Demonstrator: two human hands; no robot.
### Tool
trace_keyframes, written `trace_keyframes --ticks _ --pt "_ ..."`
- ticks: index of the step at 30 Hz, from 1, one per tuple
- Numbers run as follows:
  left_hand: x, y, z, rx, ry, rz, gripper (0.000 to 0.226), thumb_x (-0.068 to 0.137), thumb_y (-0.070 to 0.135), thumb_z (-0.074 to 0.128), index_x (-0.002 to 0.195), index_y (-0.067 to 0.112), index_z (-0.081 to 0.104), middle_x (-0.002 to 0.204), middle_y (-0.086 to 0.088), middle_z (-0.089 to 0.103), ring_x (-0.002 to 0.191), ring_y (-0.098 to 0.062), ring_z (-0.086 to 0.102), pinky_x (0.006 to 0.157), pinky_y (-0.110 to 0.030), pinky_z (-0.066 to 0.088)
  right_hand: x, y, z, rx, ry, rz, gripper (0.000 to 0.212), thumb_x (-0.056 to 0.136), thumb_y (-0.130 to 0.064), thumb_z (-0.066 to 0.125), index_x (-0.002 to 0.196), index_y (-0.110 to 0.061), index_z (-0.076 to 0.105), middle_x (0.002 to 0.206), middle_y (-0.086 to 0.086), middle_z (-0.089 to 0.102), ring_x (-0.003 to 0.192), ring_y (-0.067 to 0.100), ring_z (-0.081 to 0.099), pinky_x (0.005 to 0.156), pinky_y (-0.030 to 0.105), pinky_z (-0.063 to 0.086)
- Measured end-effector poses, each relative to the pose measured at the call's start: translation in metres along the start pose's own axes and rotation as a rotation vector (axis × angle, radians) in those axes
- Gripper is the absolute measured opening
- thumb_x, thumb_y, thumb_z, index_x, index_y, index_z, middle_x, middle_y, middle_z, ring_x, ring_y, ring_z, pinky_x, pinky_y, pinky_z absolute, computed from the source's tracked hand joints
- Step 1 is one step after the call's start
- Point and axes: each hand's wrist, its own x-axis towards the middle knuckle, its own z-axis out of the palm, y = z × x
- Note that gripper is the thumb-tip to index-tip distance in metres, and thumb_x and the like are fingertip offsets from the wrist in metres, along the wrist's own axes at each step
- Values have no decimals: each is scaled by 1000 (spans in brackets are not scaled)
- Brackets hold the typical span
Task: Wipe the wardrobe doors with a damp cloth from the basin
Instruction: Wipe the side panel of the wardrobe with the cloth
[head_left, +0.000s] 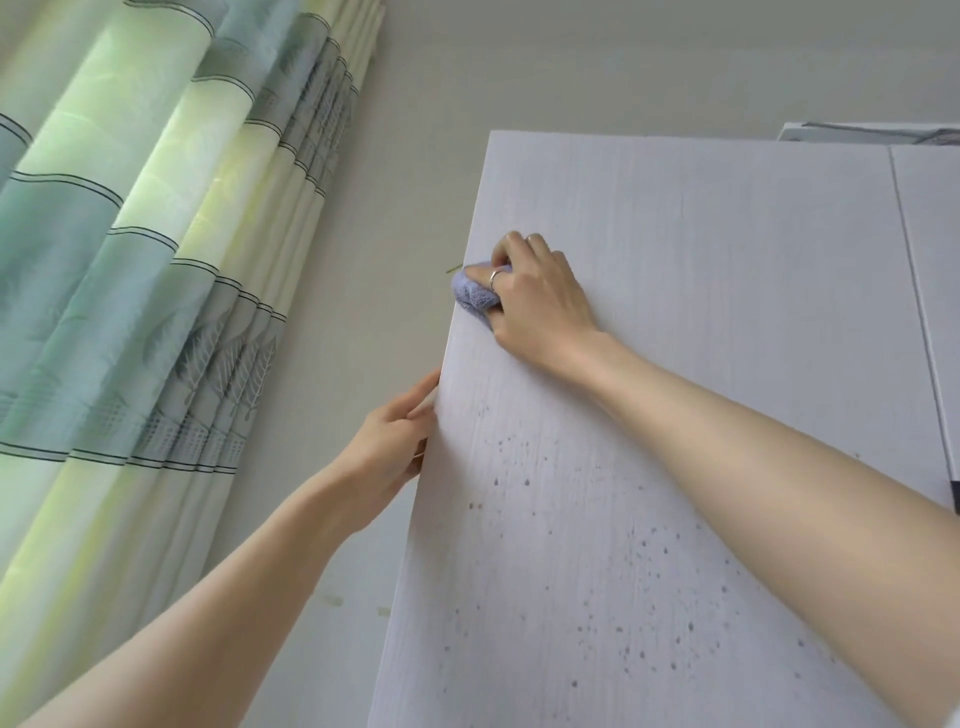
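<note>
A white wood-grain wardrobe door (701, 322) stands open and fills the right half of the head view. Dark speckles and drops dot its lower part. My right hand (540, 296) grips a bunched pale blue cloth (472, 293) and presses it against the door near its upper left edge. Lower down, my left hand (395, 441) holds the door's left edge, fingers wrapped behind it and thumb along the front.
A second white door panel (930, 291) adjoins on the right, with a box (872, 132) on top of the wardrobe. A green and grey striped curtain (156, 260) hangs at the left. A beige wall (405, 182) lies between curtain and door.
</note>
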Motion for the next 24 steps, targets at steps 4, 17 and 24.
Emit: trace_keyframes --ticks 4,17,24 --pt "-11 -2 -3 -112 36 -52 47 96 1 32 116 34 59 107 14 70 87 -8 65 74 -22 49 -49 -27 -4 89 -53 -138 31 82 -13 56 111 -16 65 107 9 51 100 27 44 78 30 29" --pt "-39 -1 15 -74 174 -129 32 104 23 27 114 30 57 113 7 65 94 -13 63 74 -24 49 -67 -23 -23 71 -111 10 23 82 -1 51 101 -7 62 108 12 47 100 29 42 78 30 32" --pt "-47 -15 21 18 107 -110 39 104 18 25 132 35 48 124 7 61 114 -15 58 98 -36 47 -164 -60 -27 196 -134 -376 39 53 6 69 88 -9 72 78 8 59 68 26 55 55 27 45"
